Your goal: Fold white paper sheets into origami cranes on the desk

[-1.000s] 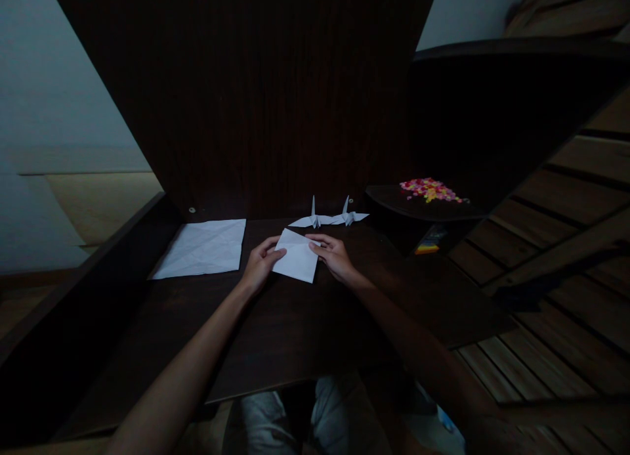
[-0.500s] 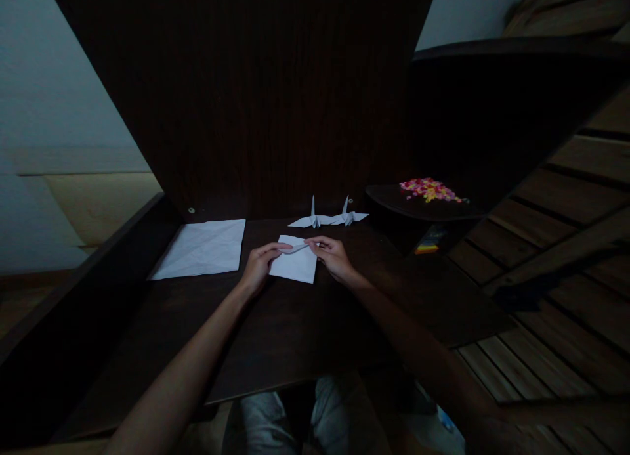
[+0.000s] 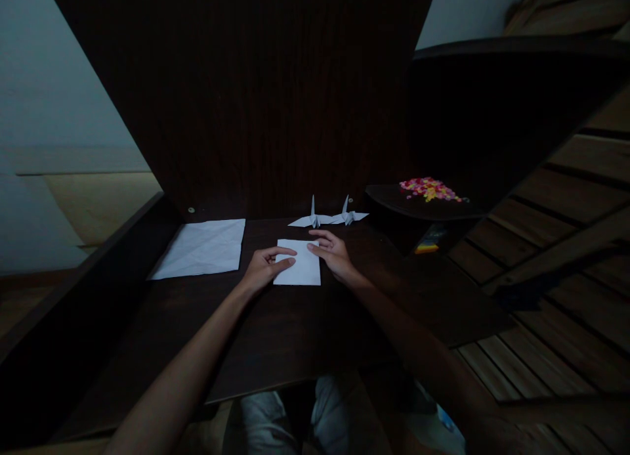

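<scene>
A small square of folded white paper (image 3: 298,271) lies flat on the dark desk in front of me. My left hand (image 3: 266,267) rests at its left side, thumb and fingers stretched apart over the top face. At the upper right corner is my right hand (image 3: 336,254); its thumb touches the paper and its fingers are spread beyond the edge. Just behind stand two white paper cranes (image 3: 315,220), side by side with necks up. Any fold beneath the square is hidden.
A larger creased white sheet (image 3: 201,248) lies to the left, by the desk's raised side panel (image 3: 98,291). On a corner shelf (image 3: 388,202) at the right sits a pile of small pink, red and yellow pieces (image 3: 432,191). A dark upright panel (image 3: 256,100) closes the back.
The raised flap that both hands were pinching now lies flat. The paper has turned squarer to me and shifted slightly right. My fingers have spread from their pinch.
</scene>
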A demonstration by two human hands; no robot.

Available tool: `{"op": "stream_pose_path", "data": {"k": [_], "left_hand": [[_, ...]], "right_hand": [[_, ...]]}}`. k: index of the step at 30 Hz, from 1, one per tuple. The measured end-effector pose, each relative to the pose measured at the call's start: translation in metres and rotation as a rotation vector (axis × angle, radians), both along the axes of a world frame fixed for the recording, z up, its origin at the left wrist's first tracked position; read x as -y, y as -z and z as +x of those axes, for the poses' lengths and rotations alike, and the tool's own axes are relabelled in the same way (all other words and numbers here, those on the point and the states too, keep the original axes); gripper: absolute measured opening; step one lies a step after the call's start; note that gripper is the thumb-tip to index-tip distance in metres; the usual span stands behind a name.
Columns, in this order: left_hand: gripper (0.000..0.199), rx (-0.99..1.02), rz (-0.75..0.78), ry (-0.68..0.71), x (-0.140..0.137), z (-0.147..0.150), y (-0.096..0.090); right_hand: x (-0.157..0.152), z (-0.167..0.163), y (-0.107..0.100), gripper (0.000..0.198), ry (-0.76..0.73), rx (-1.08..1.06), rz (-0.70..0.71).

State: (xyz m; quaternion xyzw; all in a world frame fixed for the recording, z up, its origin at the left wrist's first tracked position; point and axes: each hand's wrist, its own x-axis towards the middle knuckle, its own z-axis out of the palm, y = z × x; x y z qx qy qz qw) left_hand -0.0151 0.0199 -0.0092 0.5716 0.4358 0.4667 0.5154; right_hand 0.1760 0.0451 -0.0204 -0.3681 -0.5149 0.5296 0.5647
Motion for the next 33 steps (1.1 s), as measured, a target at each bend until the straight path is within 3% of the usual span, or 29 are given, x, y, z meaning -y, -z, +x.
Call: {"op": "stream_pose_path", "data": {"k": [8,18,26,30,33], "left_hand": [[0.041,-0.143,0.099,0.068,0.0003,-0.0005,-0.001],[0.045,-0.112,0.075,0.007,0.0028,0.0009,-0.004],[0.044,-0.252,0.076,0.161,0.0047,-0.0022,-0.0043],[0.044,-0.151,0.068,0.053,0.0032,-0.0018,-0.0011],[0.045,-0.015,0.044,-0.061,-0.0006,-0.0021,0.0009]], "right_hand": [[-0.0009,0.0004,-0.0014,0.035,0.079,-0.012,0.017],[0.0,0.0011,-0.0038,0.034,0.094,-0.046,-0.025],[-0.0024,-0.0007,0.0007,0.034,0.134,-0.016,-0.002],[0.0002,-0.0026,-0.0021,0.037,0.099,-0.045,-0.083],[0.0037,-0.0032,-0.0044,0.039,-0.026,-0.012,-0.105]]}}
